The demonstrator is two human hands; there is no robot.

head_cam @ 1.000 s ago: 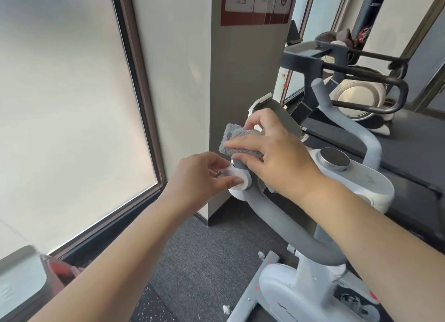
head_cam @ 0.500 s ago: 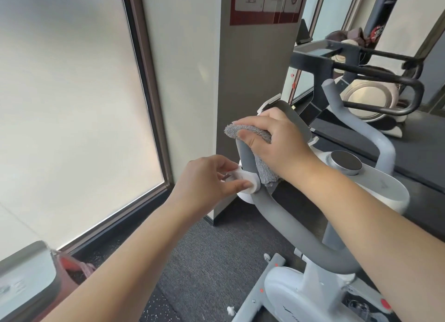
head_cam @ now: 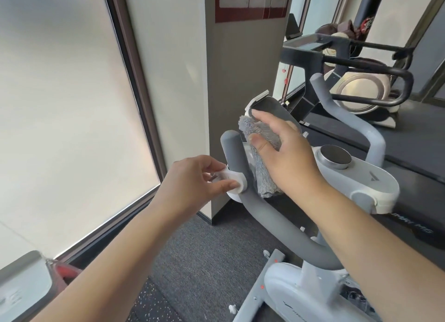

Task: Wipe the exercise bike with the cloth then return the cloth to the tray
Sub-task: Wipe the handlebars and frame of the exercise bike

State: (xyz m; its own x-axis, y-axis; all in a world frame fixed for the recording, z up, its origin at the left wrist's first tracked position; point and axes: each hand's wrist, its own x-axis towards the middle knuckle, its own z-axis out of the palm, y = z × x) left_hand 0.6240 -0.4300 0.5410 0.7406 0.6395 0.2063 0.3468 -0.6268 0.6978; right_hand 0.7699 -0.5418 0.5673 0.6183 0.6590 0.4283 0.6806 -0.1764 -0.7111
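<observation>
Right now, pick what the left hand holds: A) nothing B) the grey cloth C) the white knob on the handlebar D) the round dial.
C: the left hand pinches the white knob on the handlebar, while the right hand holds the cloth.

My left hand (head_cam: 192,179) and right hand (head_cam: 286,153) are bare, no gloves, rings or watch. Both forearms are uncovered too, no sleeve reaching into view.
</observation>
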